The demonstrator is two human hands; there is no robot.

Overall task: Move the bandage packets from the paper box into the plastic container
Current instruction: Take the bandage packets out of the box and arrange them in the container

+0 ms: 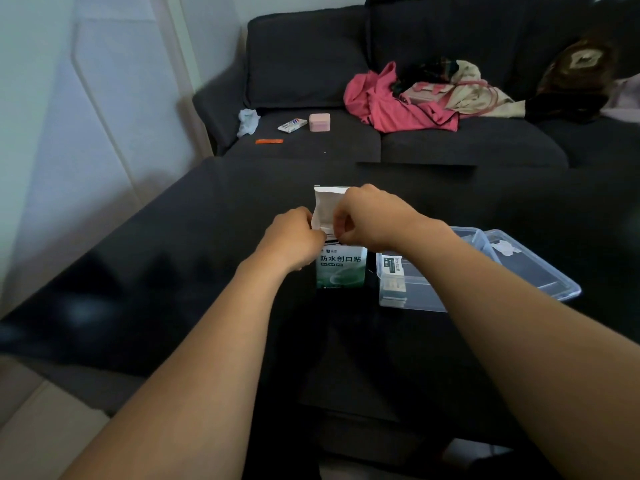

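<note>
A green and white paper box (341,270) stands upright on the dark table, its white lid flap (327,202) raised. My left hand (294,237) grips the box's top left edge. At the box's mouth, my right hand (370,216) pinches what looks like a bandage packet, mostly hidden by my fingers. Just right of the box sits the clear plastic container (415,299), with bandage packets (393,271) lying at its left end. The container's clear lid (540,271) rests beside it on the right.
Beyond the table is a dark sofa (311,57). On it lie a pink small box (319,122), a white packet (292,126), an orange strip (269,141), a crumpled tissue (248,121) and a heap of pink clothing (398,102). A pale wall is on the left.
</note>
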